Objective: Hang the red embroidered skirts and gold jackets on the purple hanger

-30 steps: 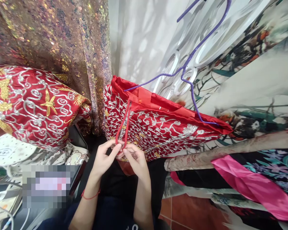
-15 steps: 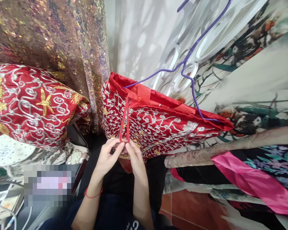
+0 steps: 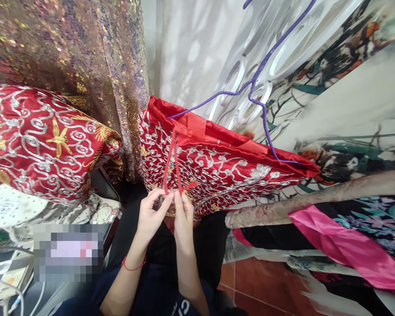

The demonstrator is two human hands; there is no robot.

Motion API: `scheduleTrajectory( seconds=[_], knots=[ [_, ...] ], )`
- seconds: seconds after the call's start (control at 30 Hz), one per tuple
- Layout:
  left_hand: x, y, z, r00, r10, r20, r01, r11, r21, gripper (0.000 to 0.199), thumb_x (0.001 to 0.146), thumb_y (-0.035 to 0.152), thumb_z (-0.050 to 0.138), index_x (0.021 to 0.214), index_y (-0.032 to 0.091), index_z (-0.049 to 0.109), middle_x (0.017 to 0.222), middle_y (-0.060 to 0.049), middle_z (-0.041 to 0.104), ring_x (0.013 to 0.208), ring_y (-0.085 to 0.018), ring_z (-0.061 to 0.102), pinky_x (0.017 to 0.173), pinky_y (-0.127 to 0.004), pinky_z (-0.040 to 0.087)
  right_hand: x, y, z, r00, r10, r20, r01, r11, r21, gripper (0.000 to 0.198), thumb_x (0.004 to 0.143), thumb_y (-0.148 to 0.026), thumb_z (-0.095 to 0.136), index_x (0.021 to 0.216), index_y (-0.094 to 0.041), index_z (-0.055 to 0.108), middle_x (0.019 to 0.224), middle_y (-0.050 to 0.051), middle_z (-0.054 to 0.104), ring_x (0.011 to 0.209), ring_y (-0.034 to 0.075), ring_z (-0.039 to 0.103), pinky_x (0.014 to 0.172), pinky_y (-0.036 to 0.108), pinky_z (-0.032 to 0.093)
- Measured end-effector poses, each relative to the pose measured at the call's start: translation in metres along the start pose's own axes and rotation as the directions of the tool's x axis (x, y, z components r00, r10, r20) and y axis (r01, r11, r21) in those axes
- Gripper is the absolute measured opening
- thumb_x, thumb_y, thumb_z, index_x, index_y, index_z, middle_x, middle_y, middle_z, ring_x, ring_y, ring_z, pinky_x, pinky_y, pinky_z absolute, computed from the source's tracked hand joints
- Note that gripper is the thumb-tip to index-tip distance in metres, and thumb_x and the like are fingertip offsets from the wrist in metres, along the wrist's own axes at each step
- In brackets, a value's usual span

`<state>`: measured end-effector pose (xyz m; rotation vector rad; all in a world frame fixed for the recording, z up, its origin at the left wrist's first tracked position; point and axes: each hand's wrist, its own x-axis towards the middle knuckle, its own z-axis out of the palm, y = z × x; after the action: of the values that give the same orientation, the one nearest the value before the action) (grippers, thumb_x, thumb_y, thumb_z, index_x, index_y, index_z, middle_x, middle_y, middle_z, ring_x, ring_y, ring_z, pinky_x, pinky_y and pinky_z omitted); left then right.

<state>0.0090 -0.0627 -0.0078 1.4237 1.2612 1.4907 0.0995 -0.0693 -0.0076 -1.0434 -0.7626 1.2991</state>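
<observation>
A red garment [image 3: 217, 171] with silver and gold embroidery hangs in front of me from a purple wire hanger [image 3: 257, 74]. From its waistband drops a red cord [image 3: 170, 164] in two strands. My left hand [image 3: 154, 210] pinches the left strand between thumb and fingertips. Beside it, nearly touching, my right hand [image 3: 183, 211] pinches the cord's other strand. A loose cord end [image 3: 191, 186] sticks out to the right above my right hand. What lies right between the fingertips is too small to make out.
At left a second red embroidered piece [image 3: 36, 140] lies in front of a sequined cloth [image 3: 95, 48]. Below it are a polka-dot bag [image 3: 13, 206] and white cables [image 3: 18, 287]. Floral fabric [image 3: 342, 101] and a pink and black garment [image 3: 342, 250] hang at right.
The cord's loop at my fingertips now shows as two crossing strands, with an end sticking out to the right. My hands have drawn slightly closer together.
</observation>
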Motion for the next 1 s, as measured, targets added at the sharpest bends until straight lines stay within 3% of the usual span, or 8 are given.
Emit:
scheduleTrajectory(
  seconds=[0.17, 0.3, 0.47, 0.6, 0.73, 0.83, 0.9, 1.0],
  knots=[
    [-0.001, 0.001, 0.004, 0.983, -0.021, -0.183, 0.020, 1.000, -0.007, 0.019, 0.089, 0.036, 0.069, 0.085, 0.019, 0.064, 0.067, 0.004, 0.058, 0.062, -0.010, 0.055, 0.065, -0.023, 0.049, -0.001, 0.001, 0.000, 0.993, -0.054, -0.104, 0.042, 0.992, -0.119, 0.039, 0.091, -0.058, 0.059, 0.088, -0.021, 0.071, 0.084, 0.004, 0.075, 0.075, 0.017, 0.065, 0.074, 0.029, 0.053],
    [-0.001, -0.004, 0.004, 0.965, 0.080, -0.251, -0.057, 0.994, 0.097, 0.015, 0.090, 0.030, 0.066, 0.082, 0.019, 0.059, 0.076, 0.002, 0.057, 0.072, -0.011, 0.056, 0.072, -0.024, 0.049, 0.000, -0.002, 0.000, 0.986, -0.145, -0.080, 0.128, 0.973, -0.191, 0.033, 0.097, -0.052, 0.053, 0.096, -0.022, 0.066, 0.098, 0.006, 0.076, 0.084, 0.018, 0.067, 0.080, 0.030, 0.052],
    [-0.002, -0.011, 0.006, 0.953, 0.064, -0.297, -0.049, 0.997, 0.056, 0.015, 0.091, 0.029, 0.067, 0.098, 0.020, 0.058, 0.094, -0.001, 0.063, 0.086, -0.013, 0.063, 0.083, -0.026, 0.052, -0.003, -0.006, 0.004, 0.982, -0.184, -0.048, 0.179, 0.980, -0.090, 0.032, 0.097, -0.041, 0.052, 0.125, -0.026, 0.053, 0.112, 0.006, 0.074, 0.104, 0.019, 0.070, 0.099, 0.034, 0.051],
    [-0.002, -0.013, 0.008, 0.908, 0.123, -0.400, -0.129, 0.992, 0.013, 0.028, 0.090, 0.027, 0.069, 0.101, 0.023, 0.044, 0.092, 0.001, 0.062, 0.081, -0.011, 0.063, 0.081, -0.026, 0.051, -0.003, -0.005, 0.001, 0.996, -0.088, -0.034, 0.087, 0.996, -0.006, 0.028, 0.090, -0.039, 0.059, 0.115, -0.025, 0.063, 0.118, 0.005, 0.073, 0.118, 0.020, 0.066, 0.108, 0.036, 0.047],
    [-0.002, -0.013, 0.005, 0.936, 0.167, -0.309, -0.143, 0.985, 0.099, 0.020, 0.094, 0.031, 0.064, 0.091, 0.022, 0.047, 0.089, 0.000, 0.062, 0.085, -0.013, 0.064, 0.083, -0.029, 0.051, -0.002, -0.007, -0.002, 0.991, -0.089, 0.101, 0.078, 0.991, 0.111, 0.017, 0.088, -0.035, 0.059, 0.095, -0.024, 0.071, 0.105, 0.004, 0.077, 0.112, 0.023, 0.069, 0.107, 0.041, 0.049],
    [-0.002, -0.010, 0.003, 0.959, 0.110, -0.261, -0.090, 0.992, 0.087, 0.019, 0.094, 0.036, 0.065, 0.091, 0.021, 0.054, 0.088, -0.001, 0.063, 0.085, -0.014, 0.064, 0.084, -0.029, 0.052, -0.001, -0.010, -0.002, 0.972, -0.171, 0.163, 0.148, 0.978, 0.148, 0.017, 0.086, -0.030, 0.058, 0.074, -0.025, 0.068, 0.099, 0.003, 0.077, 0.107, 0.023, 0.070, 0.107, 0.042, 0.048],
    [-0.002, -0.007, 0.001, 0.972, 0.049, -0.229, -0.043, 0.999, 0.032, 0.020, 0.096, 0.040, 0.061, 0.098, 0.021, 0.060, 0.091, -0.002, 0.065, 0.084, -0.014, 0.064, 0.082, -0.028, 0.053, 0.000, -0.012, -0.003, 0.963, -0.204, 0.173, 0.183, 0.974, 0.132, 0.020, 0.086, -0.029, 0.058, 0.069, -0.025, 0.068, 0.091, 0.002, 0.076, 0.101, 0.023, 0.071, 0.105, 0.041, 0.049],
    [-0.001, -0.003, -0.004, 0.993, 0.020, -0.115, -0.025, 0.999, -0.042, 0.044, 0.104, 0.050, 0.040, 0.097, 0.020, 0.071, 0.099, -0.006, 0.071, 0.093, -0.018, 0.067, 0.089, -0.032, 0.054, 0.000, -0.011, -0.006, 0.960, -0.216, 0.179, 0.210, 0.976, 0.053, 0.023, 0.087, -0.032, 0.057, 0.069, -0.025, 0.069, 0.073, 0.002, 0.072, 0.091, 0.023, 0.070, 0.097, 0.040, 0.052]
  ],
)
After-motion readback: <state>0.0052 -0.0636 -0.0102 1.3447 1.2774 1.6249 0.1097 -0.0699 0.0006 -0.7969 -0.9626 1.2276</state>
